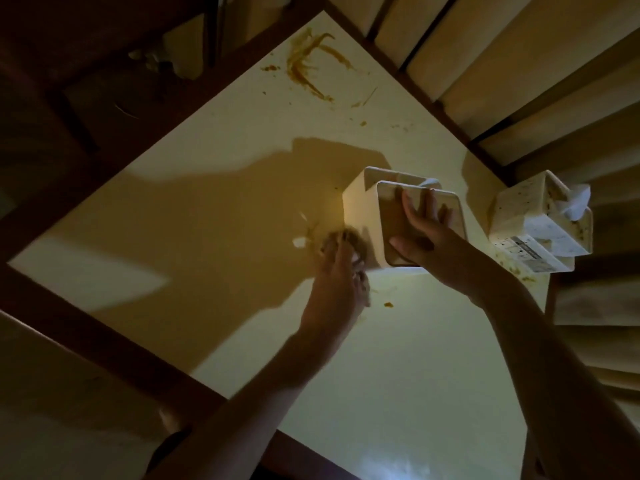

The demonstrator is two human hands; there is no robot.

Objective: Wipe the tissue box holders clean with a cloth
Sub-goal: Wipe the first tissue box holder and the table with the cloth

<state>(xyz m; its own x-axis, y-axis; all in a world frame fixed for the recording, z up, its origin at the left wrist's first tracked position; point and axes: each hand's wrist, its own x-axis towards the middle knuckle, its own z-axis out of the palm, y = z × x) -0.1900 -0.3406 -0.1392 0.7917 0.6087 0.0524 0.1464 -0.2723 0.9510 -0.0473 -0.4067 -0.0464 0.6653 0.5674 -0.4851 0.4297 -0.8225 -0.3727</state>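
A white tissue box holder lies tipped on its side near the middle of the pale table. My right hand grips its open end, fingers reaching inside and thumb outside. My left hand holds a crumpled brown cloth against the holder's left side; the hand is blurred. A second white tissue box holder, spotted with brown stains, stands at the table's right edge with a tissue sticking out.
Brown smears stain the table's far corner, and small crumbs lie near my left hand. A dark wooden rim frames the table. Slatted pale panels run along the upper right. The scene is dim.
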